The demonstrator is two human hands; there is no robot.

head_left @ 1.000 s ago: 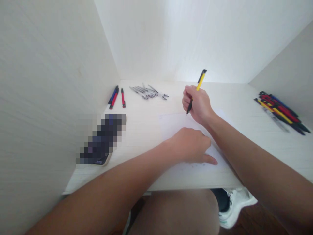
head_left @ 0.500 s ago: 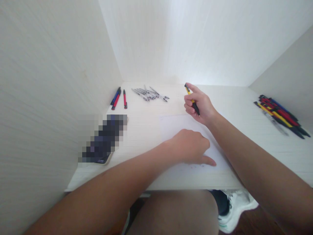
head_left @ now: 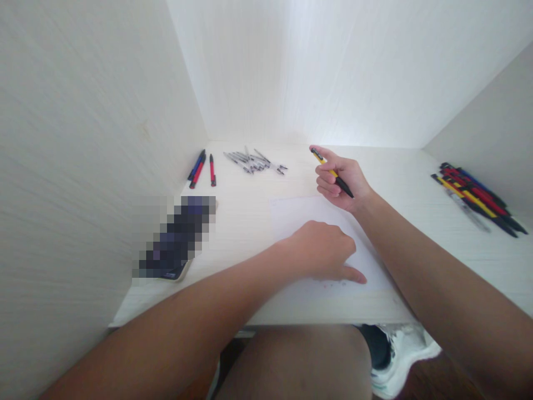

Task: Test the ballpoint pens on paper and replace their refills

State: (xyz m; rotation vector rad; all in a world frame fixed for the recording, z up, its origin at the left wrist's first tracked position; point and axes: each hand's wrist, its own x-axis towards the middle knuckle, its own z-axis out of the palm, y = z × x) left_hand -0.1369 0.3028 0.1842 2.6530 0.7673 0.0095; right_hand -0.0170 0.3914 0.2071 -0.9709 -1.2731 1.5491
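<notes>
Yellow pen [head_left: 332,173]: yellow barrel, black ends; lies slantwise across the fingers of the right hand [head_left: 341,178], lifted clear of the sheet, over the middle of the desk toward its back edge.
Right hand: fingers curled loosely about the pen, index finger stretched along the barrel; not a writing grip, the pen lies nearly flat.
Left hand [head_left: 325,250]: palm down, fingers closed, index finger out, pressing the white sheet [head_left: 291,214] flat near the front edge of the desk [head_left: 416,166]; holds nothing.
Step in hand (judged): pen off the paper, between strokes or being turned in the fingers.
Next move calls for (judged): settling the tip one way before the pen meets paper or desk; left hand keeps the sheet from sliding.
Back left corner: blue and red pens [head_left: 201,166].
Back edge: loose grey pens [head_left: 254,160].
Right edge: bundle of mixed pens [head_left: 474,194].
Left edge: blurred dark phone [head_left: 175,239].
</notes>
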